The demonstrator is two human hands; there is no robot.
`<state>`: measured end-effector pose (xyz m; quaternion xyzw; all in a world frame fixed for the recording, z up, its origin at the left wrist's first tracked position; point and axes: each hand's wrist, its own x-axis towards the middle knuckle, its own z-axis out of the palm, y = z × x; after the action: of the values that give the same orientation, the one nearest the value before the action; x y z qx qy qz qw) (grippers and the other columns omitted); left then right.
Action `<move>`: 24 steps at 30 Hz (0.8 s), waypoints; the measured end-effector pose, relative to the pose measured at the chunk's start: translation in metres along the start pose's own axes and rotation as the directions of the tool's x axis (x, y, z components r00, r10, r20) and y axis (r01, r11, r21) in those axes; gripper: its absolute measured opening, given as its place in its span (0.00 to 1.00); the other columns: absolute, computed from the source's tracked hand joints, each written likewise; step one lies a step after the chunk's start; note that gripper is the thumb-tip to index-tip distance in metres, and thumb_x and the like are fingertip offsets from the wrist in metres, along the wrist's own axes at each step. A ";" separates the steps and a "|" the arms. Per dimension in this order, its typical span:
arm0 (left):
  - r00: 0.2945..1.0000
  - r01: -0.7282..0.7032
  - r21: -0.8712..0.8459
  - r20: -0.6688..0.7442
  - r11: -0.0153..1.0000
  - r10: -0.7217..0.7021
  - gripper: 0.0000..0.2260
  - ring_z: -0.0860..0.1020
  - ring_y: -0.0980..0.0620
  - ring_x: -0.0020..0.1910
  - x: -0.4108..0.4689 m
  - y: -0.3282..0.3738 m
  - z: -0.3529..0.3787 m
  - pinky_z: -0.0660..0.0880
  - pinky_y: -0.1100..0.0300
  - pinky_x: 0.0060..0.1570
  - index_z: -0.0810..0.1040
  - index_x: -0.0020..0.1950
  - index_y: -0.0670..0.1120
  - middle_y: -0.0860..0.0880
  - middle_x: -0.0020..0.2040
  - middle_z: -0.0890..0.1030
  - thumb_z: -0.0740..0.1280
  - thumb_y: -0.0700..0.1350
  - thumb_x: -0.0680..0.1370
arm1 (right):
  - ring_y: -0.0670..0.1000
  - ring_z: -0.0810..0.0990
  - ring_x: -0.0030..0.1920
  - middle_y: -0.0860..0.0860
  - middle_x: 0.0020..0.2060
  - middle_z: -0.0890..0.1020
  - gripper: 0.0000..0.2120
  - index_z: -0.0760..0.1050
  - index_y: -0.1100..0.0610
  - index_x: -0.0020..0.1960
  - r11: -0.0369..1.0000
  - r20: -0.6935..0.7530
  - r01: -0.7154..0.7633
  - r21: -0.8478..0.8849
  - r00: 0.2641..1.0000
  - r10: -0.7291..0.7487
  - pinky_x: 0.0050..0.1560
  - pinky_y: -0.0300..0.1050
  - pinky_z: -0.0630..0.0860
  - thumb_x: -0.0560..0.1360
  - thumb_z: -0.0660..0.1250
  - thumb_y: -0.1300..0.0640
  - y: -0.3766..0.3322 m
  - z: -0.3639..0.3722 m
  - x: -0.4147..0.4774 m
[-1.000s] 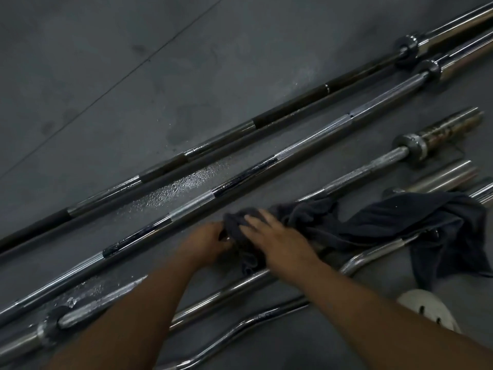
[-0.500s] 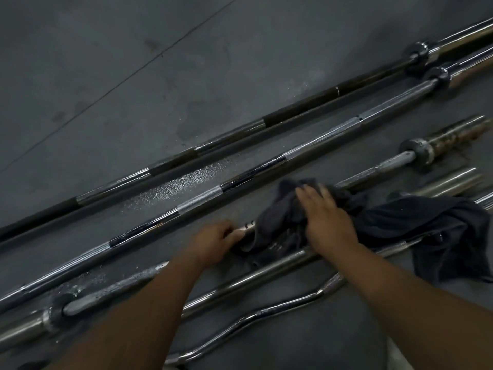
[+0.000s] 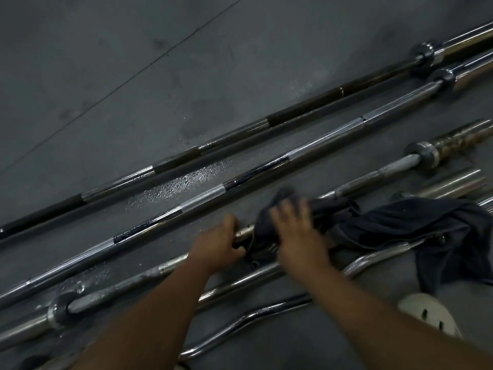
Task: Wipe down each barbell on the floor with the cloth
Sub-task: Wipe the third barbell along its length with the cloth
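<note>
Five barbells at least lie in parallel diagonals, running off the left and right edges. Bare grey floor [image 3: 106,49], one seam, lies open at upper left. Two long bars: banded bar [image 3: 293,111], dark and chrome; knurled bar [image 3: 202,201], chrome. One grey bar [image 3: 120,286], matte, rusty sleeve. Two cambered chrome bars: upper curl bar [image 3: 373,259], lower curl bar [image 3: 266,310]. One dark cloth [image 3: 413,222], crumpled, draped over the grey bar and the upper curl bar. Left hand [image 3: 216,247] clasps the grey bar's shaft; right hand [image 3: 296,231], blurred, fingers extended, presses the cloth. One wet patch [image 3: 181,182]. One white shoe [image 3: 426,313].
</note>
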<state>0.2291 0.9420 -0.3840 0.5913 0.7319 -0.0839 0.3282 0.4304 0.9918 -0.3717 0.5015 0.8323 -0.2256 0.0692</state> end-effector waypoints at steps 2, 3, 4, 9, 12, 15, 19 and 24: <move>0.999 0.036 0.001 0.041 0.999 -0.036 0.25 0.79 0.45 0.57 0.007 -0.003 0.002 0.75 0.54 0.52 0.67 0.65 0.52 0.47 0.60 0.80 0.69 0.59 0.72 | 0.60 0.45 0.79 0.48 0.80 0.52 0.40 0.54 0.46 0.78 0.969 0.111 0.245 0.015 0.963 -0.245 0.56 0.59 0.77 0.70 0.65 0.61 -0.027 0.019 -0.010; 0.997 0.043 -0.017 0.059 0.999 -0.042 0.25 0.79 0.45 0.58 0.010 -0.004 0.002 0.75 0.54 0.54 0.69 0.66 0.53 0.48 0.61 0.80 0.69 0.59 0.72 | 0.58 0.47 0.80 0.46 0.80 0.53 0.39 0.56 0.45 0.77 0.955 0.115 0.295 0.011 0.949 -0.294 0.55 0.58 0.78 0.70 0.64 0.61 -0.023 0.018 -0.008; 0.997 0.042 -0.039 0.070 0.998 -0.039 0.23 0.79 0.46 0.58 0.013 -0.004 0.002 0.75 0.54 0.54 0.72 0.65 0.54 0.50 0.61 0.80 0.69 0.58 0.72 | 0.56 0.50 0.79 0.46 0.79 0.55 0.38 0.57 0.45 0.77 0.964 0.080 0.266 0.005 0.961 -0.266 0.54 0.58 0.79 0.70 0.63 0.62 -0.008 0.012 -0.001; 0.999 -0.050 -0.176 0.002 0.983 0.051 0.11 0.78 0.47 0.48 0.015 -0.006 -0.003 0.74 0.56 0.45 0.78 0.51 0.53 0.50 0.46 0.79 0.73 0.54 0.71 | 0.56 0.49 0.79 0.49 0.79 0.57 0.34 0.61 0.50 0.76 0.987 -0.036 -0.162 0.022 0.986 0.162 0.64 0.61 0.72 0.70 0.62 0.51 0.051 -0.022 0.023; 0.990 -0.106 -0.076 -0.096 0.991 0.098 0.16 0.78 0.46 0.50 0.011 -0.004 -0.006 0.73 0.56 0.46 0.76 0.55 0.52 0.50 0.49 0.78 0.73 0.54 0.70 | 0.60 0.48 0.78 0.51 0.76 0.62 0.32 0.66 0.48 0.73 0.994 -0.016 -0.056 0.089 0.998 0.058 0.65 0.60 0.73 0.70 0.61 0.39 0.001 -0.004 0.018; 0.987 -0.070 -0.009 -0.146 0.997 0.068 0.18 0.79 0.46 0.50 0.009 -0.001 -0.015 0.74 0.55 0.44 0.72 0.57 0.53 0.49 0.51 0.81 0.72 0.56 0.71 | 0.59 0.55 0.76 0.49 0.73 0.67 0.25 0.69 0.47 0.70 0.989 -0.007 0.133 0.072 0.991 -0.132 0.61 0.58 0.76 0.75 0.66 0.42 -0.002 0.003 0.020; 0.998 -0.053 -0.117 -0.043 0.992 0.048 0.15 0.78 0.48 0.44 0.011 -0.006 -0.025 0.70 0.57 0.41 0.77 0.52 0.51 0.50 0.45 0.80 0.73 0.58 0.73 | 0.60 0.67 0.71 0.51 0.66 0.75 0.15 0.76 0.51 0.63 0.998 -0.215 0.028 0.059 0.977 -0.014 0.61 0.58 0.76 0.79 0.62 0.48 0.070 -0.016 0.034; 0.995 -0.096 -0.178 0.021 0.979 0.102 0.09 0.78 0.47 0.45 0.011 -0.002 -0.028 0.69 0.57 0.40 0.78 0.52 0.49 0.48 0.45 0.81 0.67 0.54 0.79 | 0.63 0.63 0.73 0.55 0.65 0.76 0.23 0.77 0.54 0.62 0.995 -0.220 -0.051 0.088 0.973 0.070 0.68 0.58 0.70 0.75 0.48 0.55 0.018 0.004 0.036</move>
<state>0.2160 0.9648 -0.3698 0.5942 0.7011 -0.0110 0.3940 0.4277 1.0257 -0.3931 0.5512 0.8093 -0.1994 -0.0383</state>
